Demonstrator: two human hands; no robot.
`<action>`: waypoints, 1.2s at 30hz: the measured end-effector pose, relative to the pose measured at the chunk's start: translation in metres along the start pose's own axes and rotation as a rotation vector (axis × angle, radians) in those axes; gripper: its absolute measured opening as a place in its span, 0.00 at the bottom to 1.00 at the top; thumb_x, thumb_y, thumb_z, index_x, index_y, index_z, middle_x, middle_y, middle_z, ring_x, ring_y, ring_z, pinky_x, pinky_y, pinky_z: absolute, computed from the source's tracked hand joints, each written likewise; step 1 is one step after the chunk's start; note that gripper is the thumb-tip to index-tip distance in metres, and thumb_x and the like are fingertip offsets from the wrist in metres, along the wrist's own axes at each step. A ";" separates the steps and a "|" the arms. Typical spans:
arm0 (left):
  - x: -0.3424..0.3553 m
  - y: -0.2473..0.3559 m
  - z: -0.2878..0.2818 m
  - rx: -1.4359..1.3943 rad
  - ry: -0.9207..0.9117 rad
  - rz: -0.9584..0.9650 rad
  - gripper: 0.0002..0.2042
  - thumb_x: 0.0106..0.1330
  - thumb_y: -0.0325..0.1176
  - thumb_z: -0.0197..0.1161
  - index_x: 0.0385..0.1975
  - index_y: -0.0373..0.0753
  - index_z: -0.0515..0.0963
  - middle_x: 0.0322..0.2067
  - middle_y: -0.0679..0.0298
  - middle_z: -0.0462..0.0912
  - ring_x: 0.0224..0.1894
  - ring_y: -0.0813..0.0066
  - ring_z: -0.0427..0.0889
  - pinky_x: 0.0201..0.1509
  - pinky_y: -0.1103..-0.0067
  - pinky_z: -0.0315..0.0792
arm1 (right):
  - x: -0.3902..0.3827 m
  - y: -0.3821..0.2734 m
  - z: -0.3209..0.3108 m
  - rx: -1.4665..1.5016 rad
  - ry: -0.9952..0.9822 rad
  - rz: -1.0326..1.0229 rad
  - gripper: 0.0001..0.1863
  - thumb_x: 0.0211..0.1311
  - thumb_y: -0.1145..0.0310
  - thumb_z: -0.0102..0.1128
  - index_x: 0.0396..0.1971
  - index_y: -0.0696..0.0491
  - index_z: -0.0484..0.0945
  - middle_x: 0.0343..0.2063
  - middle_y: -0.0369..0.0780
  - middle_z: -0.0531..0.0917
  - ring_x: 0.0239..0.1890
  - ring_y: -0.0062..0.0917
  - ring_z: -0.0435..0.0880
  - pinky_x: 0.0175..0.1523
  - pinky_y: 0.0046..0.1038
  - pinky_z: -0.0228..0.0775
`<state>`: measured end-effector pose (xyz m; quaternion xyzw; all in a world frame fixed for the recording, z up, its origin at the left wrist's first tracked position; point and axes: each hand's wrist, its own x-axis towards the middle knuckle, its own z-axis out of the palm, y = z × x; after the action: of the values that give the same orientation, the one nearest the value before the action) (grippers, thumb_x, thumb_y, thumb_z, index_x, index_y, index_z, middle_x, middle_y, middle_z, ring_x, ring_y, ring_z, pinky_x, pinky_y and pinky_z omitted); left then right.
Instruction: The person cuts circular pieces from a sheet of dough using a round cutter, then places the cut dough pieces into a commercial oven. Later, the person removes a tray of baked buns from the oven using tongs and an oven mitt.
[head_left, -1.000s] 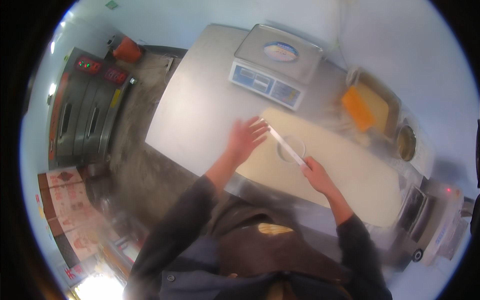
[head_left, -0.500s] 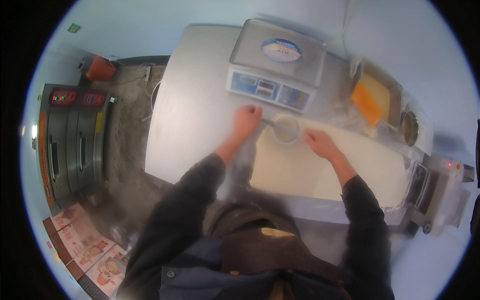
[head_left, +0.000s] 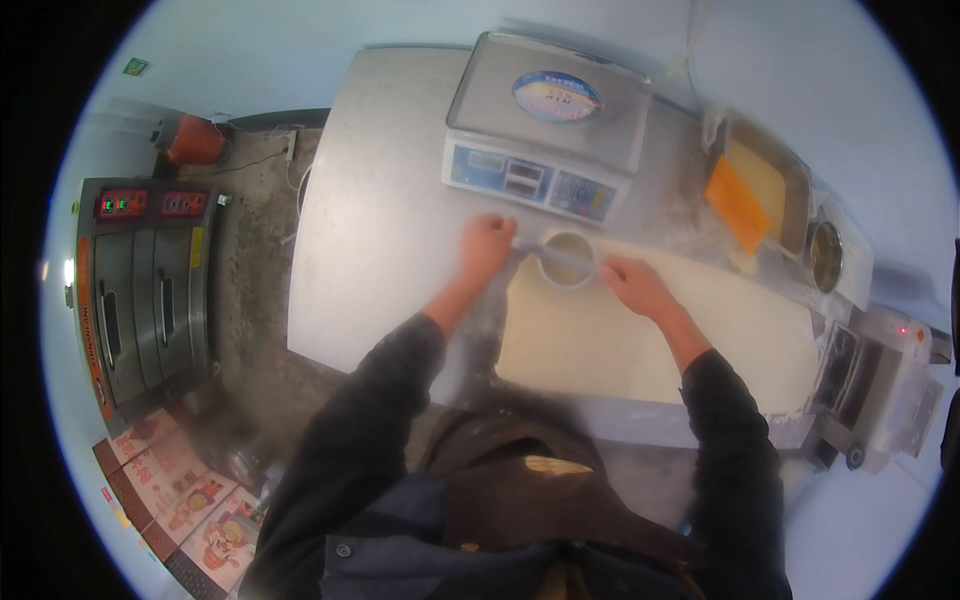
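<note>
My left hand (head_left: 487, 245) is closed on one end of a narrow grey strip (head_left: 545, 252), blurred, perhaps a knife or scraper blade. This strip lies across the top of a round pale cup (head_left: 568, 274), whose inside looks cream-coloured. My right hand (head_left: 637, 284) has its fingers drawn together at the strip's other end, by the cup's right rim. The cup stands over the left back corner of a broad flat sheet of pale dough (head_left: 660, 345) on the metal table (head_left: 385, 200).
Behind my hands stands a scale (head_left: 545, 125). At the back right are an orange scraper (head_left: 738, 205), a tray (head_left: 795, 195) and a round metal tin (head_left: 826, 256). A machine (head_left: 880, 380) borders the table's right end. An oven (head_left: 150, 290) stands at far left.
The strip now spans the cup to my right hand, which has shifted slightly left to meet its end. My left hand has moved slightly left.
</note>
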<state>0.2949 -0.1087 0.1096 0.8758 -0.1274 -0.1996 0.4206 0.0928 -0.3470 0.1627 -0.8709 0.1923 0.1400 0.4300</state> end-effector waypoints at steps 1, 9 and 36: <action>0.000 0.000 0.001 0.011 0.002 -0.005 0.18 0.68 0.43 0.63 0.29 0.31 0.86 0.24 0.48 0.85 0.28 0.56 0.85 0.38 0.64 0.77 | 0.000 0.000 -0.001 -0.003 -0.003 -0.001 0.15 0.75 0.56 0.58 0.38 0.53 0.83 0.29 0.47 0.85 0.34 0.44 0.82 0.43 0.40 0.74; 0.003 0.012 -0.003 0.279 0.021 0.159 0.19 0.70 0.44 0.61 0.25 0.35 0.84 0.26 0.51 0.86 0.32 0.46 0.84 0.41 0.58 0.77 | 0.001 -0.006 0.003 -0.187 -0.003 -0.033 0.17 0.79 0.55 0.52 0.39 0.52 0.81 0.34 0.48 0.87 0.41 0.50 0.85 0.47 0.47 0.75; -0.004 0.018 -0.015 0.620 -0.130 0.490 0.19 0.71 0.39 0.54 0.18 0.42 0.81 0.23 0.54 0.85 0.27 0.48 0.83 0.32 0.55 0.76 | -0.009 -0.015 0.027 -0.422 0.323 -0.310 0.17 0.75 0.57 0.55 0.26 0.50 0.78 0.20 0.43 0.83 0.24 0.45 0.84 0.31 0.47 0.74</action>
<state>0.2971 -0.1077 0.1339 0.8904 -0.4132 -0.1002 0.1626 0.0897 -0.3152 0.1603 -0.9709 0.0899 -0.0306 0.2199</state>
